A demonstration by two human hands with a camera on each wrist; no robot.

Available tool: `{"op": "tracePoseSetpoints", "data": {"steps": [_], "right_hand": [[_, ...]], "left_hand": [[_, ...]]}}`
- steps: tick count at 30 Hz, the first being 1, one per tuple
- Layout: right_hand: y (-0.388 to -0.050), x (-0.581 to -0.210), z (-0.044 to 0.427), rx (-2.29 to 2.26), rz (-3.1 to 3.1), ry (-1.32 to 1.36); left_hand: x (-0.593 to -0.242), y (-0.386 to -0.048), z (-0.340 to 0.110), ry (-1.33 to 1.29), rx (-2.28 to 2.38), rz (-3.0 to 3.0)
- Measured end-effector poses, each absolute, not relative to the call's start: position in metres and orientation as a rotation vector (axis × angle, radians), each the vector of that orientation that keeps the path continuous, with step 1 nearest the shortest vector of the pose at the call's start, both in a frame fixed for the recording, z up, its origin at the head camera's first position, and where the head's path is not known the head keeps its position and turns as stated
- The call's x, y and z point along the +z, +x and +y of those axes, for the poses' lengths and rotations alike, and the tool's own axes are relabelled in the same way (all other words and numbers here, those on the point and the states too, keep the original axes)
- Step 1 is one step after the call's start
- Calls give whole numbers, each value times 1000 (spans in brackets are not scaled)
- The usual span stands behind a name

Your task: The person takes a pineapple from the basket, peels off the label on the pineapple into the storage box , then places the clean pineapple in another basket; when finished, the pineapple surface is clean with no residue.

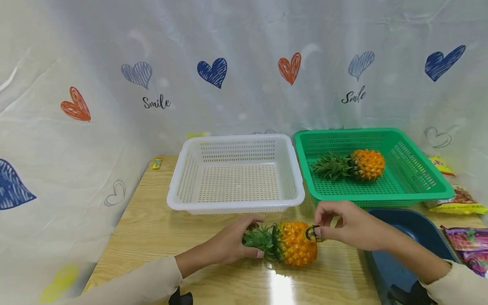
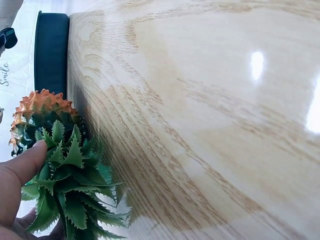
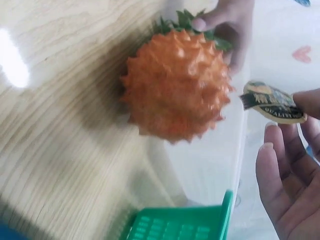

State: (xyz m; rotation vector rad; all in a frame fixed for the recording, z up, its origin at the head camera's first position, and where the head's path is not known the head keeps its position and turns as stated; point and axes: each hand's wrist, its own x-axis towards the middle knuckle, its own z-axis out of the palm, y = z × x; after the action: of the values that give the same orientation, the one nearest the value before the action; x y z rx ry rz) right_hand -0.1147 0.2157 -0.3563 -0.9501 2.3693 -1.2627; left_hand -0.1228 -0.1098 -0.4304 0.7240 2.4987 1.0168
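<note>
An orange pineapple [image 1: 297, 244] with green leaves lies on its side on the wooden table. My left hand [image 1: 236, 243] grips it at the leafy crown [image 2: 75, 185], thumb on the near side. Between the thumb and fingers of my right hand [image 1: 342, 224] is an oval sticker [image 3: 275, 102] with dark print, pinched by one end. In the right wrist view the sticker stands just beside the pineapple's spiky body [image 3: 177, 85]; whether its far end touches the fruit I cannot tell. The other fingers of the right hand are bent loosely.
Behind the hands stands a white basket [image 1: 235, 207]. A green basket [image 1: 377, 198] at the back right holds a second pineapple [image 1: 366, 164]. A dark blue tub [image 1: 392, 273] lies under my right forearm, with snack packets [image 1: 475, 246] beyond it. A small yellow packet [image 1: 157, 164] lies far left.
</note>
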Motion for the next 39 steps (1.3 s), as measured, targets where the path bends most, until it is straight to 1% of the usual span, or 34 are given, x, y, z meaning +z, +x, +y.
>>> {"op": "tracePoseSetpoints", "data": {"steps": [10, 22, 32, 39], "right_hand": [[-126, -358, 270, -1307, 2154, -1047], [-134, -380, 325, -1347, 1981, -1051], [-133, -385, 359, -1331, 1919, -956], [-131, -398, 374, -1286, 1873, -854]], "left_hand": [[-431, -124, -111, 735, 1018, 2486], [-432, -125, -111, 724, 1015, 2485], [-432, -125, -110, 719, 1004, 2482], [-433, -126, -111, 728, 1008, 2487]]}}
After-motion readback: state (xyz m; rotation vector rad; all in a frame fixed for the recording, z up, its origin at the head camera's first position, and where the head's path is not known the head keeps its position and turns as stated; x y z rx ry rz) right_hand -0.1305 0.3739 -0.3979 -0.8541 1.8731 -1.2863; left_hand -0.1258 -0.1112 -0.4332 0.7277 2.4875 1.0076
